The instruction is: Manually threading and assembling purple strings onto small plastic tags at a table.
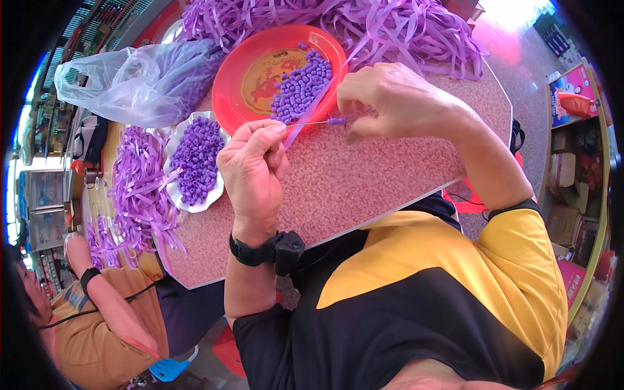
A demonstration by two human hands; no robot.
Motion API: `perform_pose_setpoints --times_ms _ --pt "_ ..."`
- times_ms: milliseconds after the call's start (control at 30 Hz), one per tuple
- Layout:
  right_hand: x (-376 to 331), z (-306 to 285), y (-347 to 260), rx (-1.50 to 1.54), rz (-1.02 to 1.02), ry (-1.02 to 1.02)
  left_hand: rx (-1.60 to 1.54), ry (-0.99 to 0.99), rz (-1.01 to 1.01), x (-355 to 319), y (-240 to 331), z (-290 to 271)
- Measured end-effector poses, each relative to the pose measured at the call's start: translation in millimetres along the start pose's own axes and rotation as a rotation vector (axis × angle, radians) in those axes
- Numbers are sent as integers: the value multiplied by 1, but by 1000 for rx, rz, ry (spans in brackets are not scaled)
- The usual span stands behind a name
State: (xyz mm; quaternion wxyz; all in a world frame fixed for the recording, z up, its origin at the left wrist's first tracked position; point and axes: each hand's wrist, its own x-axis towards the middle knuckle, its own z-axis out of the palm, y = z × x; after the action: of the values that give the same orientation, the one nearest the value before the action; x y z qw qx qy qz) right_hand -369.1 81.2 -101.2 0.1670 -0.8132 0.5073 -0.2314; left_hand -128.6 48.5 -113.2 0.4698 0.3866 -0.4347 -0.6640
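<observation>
My left hand (253, 159) pinches one end of a thin needle (309, 123) between thumb and forefinger, above the table's edge of the red plate. Small purple beads (337, 121) sit on the needle's far end. My right hand (396, 101) is beside them, thumb and fingers bent but apart, with nothing visibly gripped. A purple ribbon (316, 101) runs past the needle from near my left hand up toward the ribbon pile. The red plate (231, 81) lies just beyond my hands, with many purple beads (302, 88) on its right side.
A white scalloped dish (174, 188) of purple beads (197, 159) stands left. Behind it lies a clear plastic bag (136, 81). Purple ribbons are heaped at the back (403, 32) and left (136, 188) of the pinkish table (338, 182). Another person (110, 312) sits at lower left.
</observation>
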Motion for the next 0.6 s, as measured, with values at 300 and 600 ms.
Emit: perform_pose_setpoints --times_ms 300,600 --pt "8 22 4 -71 -253 249 42 -29 -41 -2 -2 5" --pt "0 14 -18 -69 -173 324 163 -84 25 -9 3 19"
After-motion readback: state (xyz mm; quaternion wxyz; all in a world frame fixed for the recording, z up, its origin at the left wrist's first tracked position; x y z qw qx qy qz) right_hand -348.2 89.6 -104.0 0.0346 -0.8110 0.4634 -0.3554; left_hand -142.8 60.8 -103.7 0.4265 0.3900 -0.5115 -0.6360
